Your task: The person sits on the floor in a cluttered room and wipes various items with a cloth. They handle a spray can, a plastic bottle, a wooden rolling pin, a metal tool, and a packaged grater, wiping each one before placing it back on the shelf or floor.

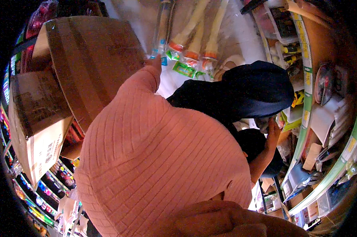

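Observation:
My left hand [155,63], partly hidden beyond the pink ribbed top, is at the right edge of a large taped cardboard box [95,59]. Whether its fingers grip the box, I cannot tell. Just past it on the pale floor lie several long, pale packaged items [196,44] with orange bands and green labels. A clear tube-like package [161,35] lies alongside them. My right hand [273,126] is raised beside my dark-trousered knee, close to the right-hand shelf. A small greyish thing [262,123] shows near its fingers; its hold on that is unclear.
A second cardboard box [42,103] bearing writing is at the left, before shelves of colourful goods [45,192]. On the right, shelving with green edge strips [307,89] curves close by, carrying plastic bins [276,23] and packaged goods. A yellow-and-black item [298,98] is near my knee.

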Available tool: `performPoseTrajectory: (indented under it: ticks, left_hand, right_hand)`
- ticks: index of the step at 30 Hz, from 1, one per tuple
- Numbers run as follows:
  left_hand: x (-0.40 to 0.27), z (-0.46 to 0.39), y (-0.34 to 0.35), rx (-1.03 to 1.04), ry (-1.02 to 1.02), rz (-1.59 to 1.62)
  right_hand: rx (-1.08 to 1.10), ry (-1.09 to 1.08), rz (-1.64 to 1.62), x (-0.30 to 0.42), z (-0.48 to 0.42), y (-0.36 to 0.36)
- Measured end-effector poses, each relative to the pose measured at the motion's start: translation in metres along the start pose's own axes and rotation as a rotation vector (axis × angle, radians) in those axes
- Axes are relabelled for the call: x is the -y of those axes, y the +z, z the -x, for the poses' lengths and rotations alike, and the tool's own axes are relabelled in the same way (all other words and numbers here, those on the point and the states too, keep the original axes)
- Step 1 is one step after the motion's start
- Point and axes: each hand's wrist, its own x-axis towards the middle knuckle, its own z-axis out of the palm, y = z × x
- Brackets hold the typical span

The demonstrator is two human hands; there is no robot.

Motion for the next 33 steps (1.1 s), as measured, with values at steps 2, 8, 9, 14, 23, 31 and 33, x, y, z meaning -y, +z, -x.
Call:
performPoseTrajectory:
  ticks: [2, 8, 9, 14, 23, 31, 33]
  left_hand:
    - [0.001, 0.006, 0.006, -0.028, -0.042, 0.017]
    - [0.017, -0.069, 0.043, 0.295, 0.165, 0.217]
    - [0.015, -0.071, 0.043, 0.381, 0.144, 0.273]
    - [0.011, -0.058, 0.056, 0.676, 0.029, 0.497]
    - [0.014, -0.026, 0.066, 0.807, 0.008, 0.635]
    - [-0.018, -0.008, -0.022, 0.703, -0.259, 0.842]
    - [-0.034, -0.005, -0.045, 0.691, -0.290, 0.831]
  right_hand:
    - [-0.025, 0.055, -0.005, 0.002, 0.001, 0.004]
    - [0.011, 0.036, -0.074, 0.027, 0.012, 0.014]
    - [0.020, 0.021, -0.049, 0.027, 0.010, 0.015]
    - [0.042, 0.039, -0.012, 0.036, 0.007, 0.015]
    - [0.098, 0.020, 0.046, 0.024, 0.001, 0.003]
    - [-0.309, -0.142, 0.080, 0.049, -0.004, 0.007]
    - [-0.417, -0.136, 0.105, 0.007, -0.014, -0.008]
